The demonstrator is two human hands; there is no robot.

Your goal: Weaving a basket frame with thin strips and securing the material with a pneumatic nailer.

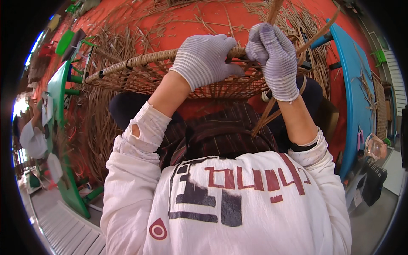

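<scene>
A woven wicker frame (127, 66) with a wrapped rim and an open lattice stands across my lap, tilted toward me. My left hand (204, 59), in a striped grey-white glove, grips the rim, fingers over the top and thumb below. To its right my right hand (274, 59), gloved alike, is closed in a fist just above the rim. A flat brown strip of dried plant fibre (275, 10) comes out of the top of that fist. More fibre strands (265, 117) hang below the right wrist onto my dark checked apron (221, 131). The fingertips of the right hand are partly hidden.
Loose dried fibre (114, 46) is strewn over the red floor (178, 25), heaped on both sides. A green table (70, 170) is at the left, a blue table (357, 85) at the right. Another person's arm and white clothing (34, 136) show at the far left.
</scene>
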